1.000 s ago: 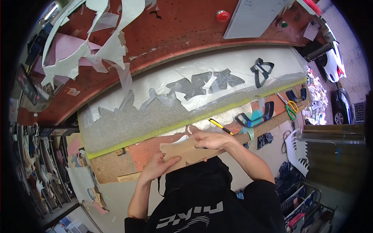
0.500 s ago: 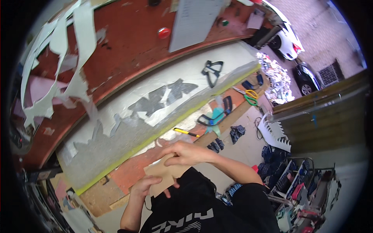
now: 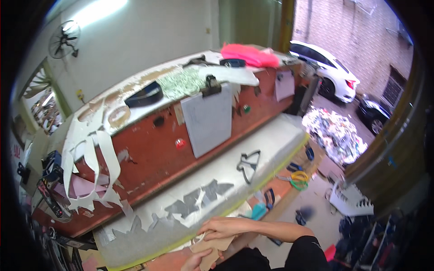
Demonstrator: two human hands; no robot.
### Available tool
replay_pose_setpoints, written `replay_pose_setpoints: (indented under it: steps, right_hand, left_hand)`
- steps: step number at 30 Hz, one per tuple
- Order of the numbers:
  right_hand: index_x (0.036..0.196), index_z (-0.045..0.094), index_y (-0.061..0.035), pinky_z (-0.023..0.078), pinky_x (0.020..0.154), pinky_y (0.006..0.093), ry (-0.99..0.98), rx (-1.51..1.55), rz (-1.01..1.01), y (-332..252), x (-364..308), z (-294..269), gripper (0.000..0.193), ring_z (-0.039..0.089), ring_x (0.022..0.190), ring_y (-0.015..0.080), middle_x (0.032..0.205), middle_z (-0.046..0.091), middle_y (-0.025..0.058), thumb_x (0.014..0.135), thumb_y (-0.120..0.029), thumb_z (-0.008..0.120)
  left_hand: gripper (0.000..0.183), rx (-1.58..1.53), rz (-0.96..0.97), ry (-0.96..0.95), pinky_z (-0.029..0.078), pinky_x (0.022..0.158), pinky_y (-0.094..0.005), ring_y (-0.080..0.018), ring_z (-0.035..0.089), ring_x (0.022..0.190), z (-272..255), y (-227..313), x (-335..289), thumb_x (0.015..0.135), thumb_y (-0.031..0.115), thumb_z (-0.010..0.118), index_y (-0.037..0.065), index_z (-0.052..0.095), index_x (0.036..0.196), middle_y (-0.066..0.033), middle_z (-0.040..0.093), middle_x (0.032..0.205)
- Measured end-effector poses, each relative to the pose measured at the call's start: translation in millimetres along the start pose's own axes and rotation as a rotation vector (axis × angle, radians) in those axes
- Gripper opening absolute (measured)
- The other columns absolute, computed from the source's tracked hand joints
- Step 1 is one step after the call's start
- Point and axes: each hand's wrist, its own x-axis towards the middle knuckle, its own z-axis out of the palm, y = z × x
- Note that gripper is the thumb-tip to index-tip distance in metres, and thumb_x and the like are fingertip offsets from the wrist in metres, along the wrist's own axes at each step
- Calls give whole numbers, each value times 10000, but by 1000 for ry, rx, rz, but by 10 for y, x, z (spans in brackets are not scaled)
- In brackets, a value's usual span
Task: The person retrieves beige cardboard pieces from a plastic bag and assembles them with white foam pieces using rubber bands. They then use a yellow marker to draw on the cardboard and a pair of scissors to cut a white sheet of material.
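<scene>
Both hands sit at the near edge of the bench: the right hand [image 3: 224,227] lies on a tan cardboard piece [image 3: 212,248] and the left hand [image 3: 197,261] grips it from below, so that spot is taken. Just beyond them the grey foam slab [image 3: 190,205] runs crosswise, with dark cut shapes [image 3: 199,198] and a black metal die [image 3: 248,165] lying on its top; bare foam shows between these. Behind the slab the red machine front [image 3: 153,158] rises like a wall, a clipboard [image 3: 207,119] hanging on it. To the right, scissors [image 3: 296,179] and small tools, perhaps cutters, crowd the wooden strip
</scene>
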Motion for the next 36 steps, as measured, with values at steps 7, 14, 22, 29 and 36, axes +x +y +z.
replay_pose_setpoints:
  steps: [7,14,22,29,36]
  right_hand:
    - [990,724,-65,519,772,427,770,-624,-366,-1073,816,-2838,211,655,913,332,928,696,152,820,-185,689]
    - [1088,708,-21,499,929,451,631,-903,434,-1200,1967,-3895,476,658,1082,346,1157,678,223,757,-359,751]
    - [816,751,-23,525,694,383,857,-347,-56,-832,2580,-4242,249,675,726,246,768,712,122,698,-242,739]
    - [1215,525,23,535,848,301,798,519,-608,-1225,1947,-3423,322,634,816,180,966,664,152,903,-31,585]
    - [1001,671,26,532,744,290,167,562,20,-685,563,-812,146,668,774,172,901,693,109,925,-89,621]
  left_hand:
    - [465,-155,326,271,571,580,-373,-341,644,1020,529,129,338,993,240,486,-27,411,1367,-255,614,1128]
    - [392,-207,744,286,522,502,-366,-323,671,909,825,16,729,973,233,514,-47,526,1246,-227,645,1093]
    - [463,-275,997,539,552,493,-332,-299,671,887,1170,-51,383,882,97,572,-49,482,1311,-212,643,1071]
    - [439,-239,991,405,518,493,-299,-259,656,850,856,-127,13,921,144,559,-36,476,1312,-203,639,1050]
    - [425,-292,865,356,531,503,-323,-250,676,857,769,-83,-328,976,166,517,-24,449,1350,-213,639,1130]
